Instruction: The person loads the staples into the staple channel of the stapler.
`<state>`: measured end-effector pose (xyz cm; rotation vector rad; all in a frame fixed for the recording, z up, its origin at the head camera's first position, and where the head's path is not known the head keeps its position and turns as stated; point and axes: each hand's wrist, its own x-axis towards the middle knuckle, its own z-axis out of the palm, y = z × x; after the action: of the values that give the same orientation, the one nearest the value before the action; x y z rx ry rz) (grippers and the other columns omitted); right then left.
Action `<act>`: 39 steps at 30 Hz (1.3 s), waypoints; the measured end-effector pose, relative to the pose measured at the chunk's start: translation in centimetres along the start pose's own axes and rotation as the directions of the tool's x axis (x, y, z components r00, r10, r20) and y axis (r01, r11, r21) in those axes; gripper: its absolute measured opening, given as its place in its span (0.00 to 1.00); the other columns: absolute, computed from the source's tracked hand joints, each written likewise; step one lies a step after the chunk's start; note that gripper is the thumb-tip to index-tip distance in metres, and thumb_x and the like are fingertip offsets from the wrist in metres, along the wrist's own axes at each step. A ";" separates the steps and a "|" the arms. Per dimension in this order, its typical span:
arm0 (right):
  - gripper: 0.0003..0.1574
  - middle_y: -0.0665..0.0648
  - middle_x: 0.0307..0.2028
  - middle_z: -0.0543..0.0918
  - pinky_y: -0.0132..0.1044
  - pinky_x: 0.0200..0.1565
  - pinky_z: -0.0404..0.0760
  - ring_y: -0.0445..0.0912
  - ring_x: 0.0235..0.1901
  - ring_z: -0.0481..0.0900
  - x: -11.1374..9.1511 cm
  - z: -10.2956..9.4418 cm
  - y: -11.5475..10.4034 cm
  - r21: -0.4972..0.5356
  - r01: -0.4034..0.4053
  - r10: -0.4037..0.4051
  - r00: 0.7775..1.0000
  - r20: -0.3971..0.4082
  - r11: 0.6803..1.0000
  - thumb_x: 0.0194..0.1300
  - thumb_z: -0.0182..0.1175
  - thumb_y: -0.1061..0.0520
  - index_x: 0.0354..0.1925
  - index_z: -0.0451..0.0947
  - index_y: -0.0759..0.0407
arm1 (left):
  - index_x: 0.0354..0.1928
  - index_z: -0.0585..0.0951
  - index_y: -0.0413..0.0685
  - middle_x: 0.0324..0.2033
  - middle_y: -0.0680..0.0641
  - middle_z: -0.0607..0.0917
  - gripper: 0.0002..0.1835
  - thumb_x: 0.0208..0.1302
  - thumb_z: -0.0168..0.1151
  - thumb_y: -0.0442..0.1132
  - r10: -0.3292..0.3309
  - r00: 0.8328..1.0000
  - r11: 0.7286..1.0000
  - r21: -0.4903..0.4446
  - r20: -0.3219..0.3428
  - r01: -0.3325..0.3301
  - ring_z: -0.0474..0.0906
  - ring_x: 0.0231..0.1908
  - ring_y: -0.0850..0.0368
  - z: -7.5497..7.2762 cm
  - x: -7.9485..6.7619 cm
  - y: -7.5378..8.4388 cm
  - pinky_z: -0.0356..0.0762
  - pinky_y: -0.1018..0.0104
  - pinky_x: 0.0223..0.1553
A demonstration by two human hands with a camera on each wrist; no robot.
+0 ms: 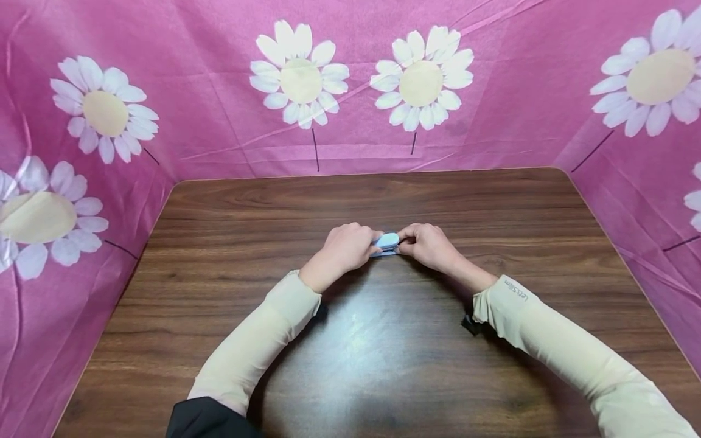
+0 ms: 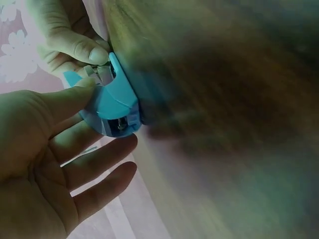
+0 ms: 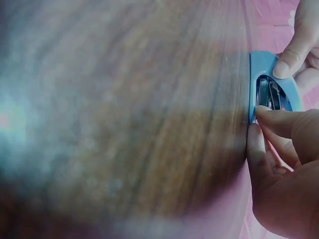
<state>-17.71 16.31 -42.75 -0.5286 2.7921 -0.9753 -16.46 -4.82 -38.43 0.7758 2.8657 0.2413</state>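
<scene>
A small light-blue stapler point(image 1: 388, 240) is held between the two hands, close over the wooden table. My left hand point(image 1: 348, 244) grips its rear part, thumb on top and fingers beneath in the left wrist view, where the stapler point(image 2: 117, 98) shows its blue shell and metal inside. My right hand point(image 1: 431, 247) pinches at the other end with thumb and fingertips. From the right wrist view, those fingertips sit at the stapler's point(image 3: 260, 60) open side, by the metal magazine, and partly hide it.
The brown wood-grain table point(image 1: 263, 213) spreads around the hands, with a glare patch nearer the body. Pink cloth point(image 1: 361, 140) with large white daisies hangs behind the far edge and along both sides. Dark straps show under both sleeve cuffs.
</scene>
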 end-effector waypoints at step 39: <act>0.10 0.53 0.37 0.90 0.46 0.49 0.80 0.44 0.39 0.85 0.0 -0.1 -0.1 0.010 -0.008 0.008 1.000 0.001 1.000 0.60 0.71 0.55 0.42 0.89 0.54 | 0.72 0.71 0.62 0.60 0.52 0.84 0.30 0.73 0.55 0.61 -0.036 0.986 0.996 -0.092 -0.164 0.021 0.85 0.51 0.49 0.7 -2.0 -1.3 0.81 0.49 0.47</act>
<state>-17.68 16.31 -42.61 -0.5159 2.7849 -0.9860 -15.27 -6.90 -39.16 0.7294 2.9932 0.4477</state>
